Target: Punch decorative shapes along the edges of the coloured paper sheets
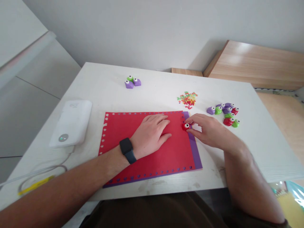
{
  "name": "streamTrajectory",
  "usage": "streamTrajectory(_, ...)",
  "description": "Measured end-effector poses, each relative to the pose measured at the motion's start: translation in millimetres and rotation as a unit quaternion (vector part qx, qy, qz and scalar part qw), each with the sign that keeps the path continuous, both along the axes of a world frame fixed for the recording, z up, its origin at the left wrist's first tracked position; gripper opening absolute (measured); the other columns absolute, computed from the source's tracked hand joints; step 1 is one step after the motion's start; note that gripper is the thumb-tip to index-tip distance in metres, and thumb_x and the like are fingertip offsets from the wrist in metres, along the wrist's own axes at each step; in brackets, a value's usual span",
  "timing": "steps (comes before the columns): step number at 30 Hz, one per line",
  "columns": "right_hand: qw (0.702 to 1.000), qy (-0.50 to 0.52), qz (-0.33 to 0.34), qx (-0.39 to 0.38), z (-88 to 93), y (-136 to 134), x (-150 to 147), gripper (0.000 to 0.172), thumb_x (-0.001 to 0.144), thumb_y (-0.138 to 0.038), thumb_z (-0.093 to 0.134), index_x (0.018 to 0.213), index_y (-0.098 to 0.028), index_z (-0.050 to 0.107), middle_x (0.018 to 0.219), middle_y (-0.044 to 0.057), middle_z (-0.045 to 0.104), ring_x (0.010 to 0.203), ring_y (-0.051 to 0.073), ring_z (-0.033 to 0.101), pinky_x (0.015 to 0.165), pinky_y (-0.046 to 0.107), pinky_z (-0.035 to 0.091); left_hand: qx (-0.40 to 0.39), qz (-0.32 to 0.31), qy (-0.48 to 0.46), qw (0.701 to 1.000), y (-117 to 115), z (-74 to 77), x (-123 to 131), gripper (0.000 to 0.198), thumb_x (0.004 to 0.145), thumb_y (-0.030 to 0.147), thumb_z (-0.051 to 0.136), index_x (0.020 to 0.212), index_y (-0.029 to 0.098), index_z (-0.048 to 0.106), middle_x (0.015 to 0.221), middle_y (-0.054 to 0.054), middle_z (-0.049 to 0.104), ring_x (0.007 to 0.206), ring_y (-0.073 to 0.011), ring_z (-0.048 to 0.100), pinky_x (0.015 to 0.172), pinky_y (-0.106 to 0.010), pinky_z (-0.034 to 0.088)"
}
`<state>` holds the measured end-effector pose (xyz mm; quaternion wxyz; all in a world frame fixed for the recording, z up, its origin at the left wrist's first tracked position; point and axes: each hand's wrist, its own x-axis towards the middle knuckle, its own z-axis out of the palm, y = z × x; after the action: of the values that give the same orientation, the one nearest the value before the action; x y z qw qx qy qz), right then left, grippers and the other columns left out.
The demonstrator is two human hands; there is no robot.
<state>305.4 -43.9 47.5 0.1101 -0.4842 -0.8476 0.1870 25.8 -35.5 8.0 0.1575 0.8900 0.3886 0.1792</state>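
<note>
Bright, diffuse light shadows the wall (142, 31) softly, glares off the wooden panel (258, 63); edges seem stretched.

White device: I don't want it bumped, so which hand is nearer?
Left. The left hand rests on the red sheet, right of the white device; the right hand is farther right.

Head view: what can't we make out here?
All in the head view:
Red sheet: patch hidden under the left hand.
Red punch: partly covered by the right hand.
Confetti: pieces too small and overlapping to count.
White cable: cut off by the picture's left edge.
</note>
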Motion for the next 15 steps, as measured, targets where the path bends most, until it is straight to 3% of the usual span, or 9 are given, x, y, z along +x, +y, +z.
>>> streamTrajectory(15, 1.0, -0.003, 0.001, 0.01, -0.4, 0.2, -0.8, 0.019, 0.097, -0.021, 0.066, 0.116, -0.024, 0.07, 0.114, 0.008, 0.077, 0.106, 0.028, 0.072, 0.094, 0.042, 0.056, -0.002, 0.002, -0.002, 1.0, -0.6, 0.2, 0.4, 0.037, 0.101, 0.035, 0.066, 0.133, 0.017, 0.065, 0.147, -0.014, 0.064, 0.137, -0.0325, 0.059, 0.118, -0.054, 0.045)
